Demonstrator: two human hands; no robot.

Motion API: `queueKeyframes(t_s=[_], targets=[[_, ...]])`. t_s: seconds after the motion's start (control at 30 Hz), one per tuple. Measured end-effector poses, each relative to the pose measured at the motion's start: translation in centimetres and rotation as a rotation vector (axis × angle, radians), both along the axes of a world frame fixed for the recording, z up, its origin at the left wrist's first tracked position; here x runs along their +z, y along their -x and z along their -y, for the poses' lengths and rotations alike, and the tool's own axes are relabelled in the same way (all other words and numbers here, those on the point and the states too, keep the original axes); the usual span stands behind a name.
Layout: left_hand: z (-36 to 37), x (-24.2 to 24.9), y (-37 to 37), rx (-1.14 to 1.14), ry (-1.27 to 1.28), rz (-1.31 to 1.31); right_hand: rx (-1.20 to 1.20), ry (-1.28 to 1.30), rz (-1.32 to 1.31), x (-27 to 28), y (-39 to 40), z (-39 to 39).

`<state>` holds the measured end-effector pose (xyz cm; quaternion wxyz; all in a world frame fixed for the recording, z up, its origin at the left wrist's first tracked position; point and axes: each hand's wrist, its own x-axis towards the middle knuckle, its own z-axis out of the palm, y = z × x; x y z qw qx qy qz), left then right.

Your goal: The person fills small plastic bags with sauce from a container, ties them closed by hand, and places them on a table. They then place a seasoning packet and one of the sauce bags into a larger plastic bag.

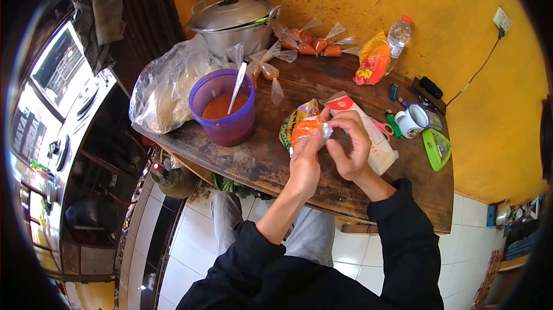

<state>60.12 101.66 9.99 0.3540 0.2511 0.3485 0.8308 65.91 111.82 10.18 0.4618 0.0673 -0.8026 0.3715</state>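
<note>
My left hand [305, 167] is closed round a small clear plastic bag of orange sauce [305, 128], held above the table. At the bag's clear gathered end, my right hand [352, 147] curls its fingers, with the index finger and thumb at the plastic. Beneath my hands lies a yellow and green printed packet [286, 131], partly covered. Close to my right hand is a long clear bag with a red and white label [360, 120]. A purple tub [226, 128] of orange sauce, with a pale spoon [237, 86] standing in it, is left of my hands.
Several tied sauce bags [308, 48] lie by the wall, near a lidded pot [233, 27]. A large clear bag [167, 99] stands left. Toward the right are a bottle [398, 38], pink scissors [385, 129], a mug [410, 123] and a green container [436, 150].
</note>
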Motion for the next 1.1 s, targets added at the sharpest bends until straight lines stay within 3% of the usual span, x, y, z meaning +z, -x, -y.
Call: queueKeyframes(t_s=[0.17, 0.23, 0.37, 0.6, 0.7, 0.77, 0.83, 1.0, 1.1], targets=[[-0.3, -0.2, -0.3, 0.043, 0.009, 0.004, 0.064, 0.046, 0.041, 0.0, 0.1, 0.8], [-0.2, 0.0, -0.3, 0.091, 0.002, 0.087, 0.157, 0.218, -0.01, -1.1, 0.4, 0.9], [-0.2, -0.5, 0.1, 0.179, 0.022, 0.087, 0.166, 0.331, 0.052, -0.7, 0.2, 1.1], [1.1, 0.5, 0.7, 0.231, 0.065, 0.132, 0.146, 0.258, 0.118, 1.6, 0.0, -1.4], [1.3, 0.5, 1.0, 0.321, 0.061, 0.191, 0.105, 0.303, -0.053, 3.5, -0.3, -2.5], [1.9, 0.6, 1.6, 0.366, 0.027, 0.24, 0.14, 0.497, -0.156, 5.3, -1.0, -4.5], [2.0, 0.7, 1.4, 0.361, 0.028, 0.188, 0.211, 0.438, -0.146, 6.1, -1.4, -5.1], [1.0, 1.8, -0.3, 0.332, -0.083, 0.107, 0.198, -0.037, 0.388, 6.3, -0.8, -1.2], [0.3, 1.8, -1.7, 0.349, -0.083, 0.083, 0.144, -0.311, 0.139, 5.2, -1.2, -1.2]])
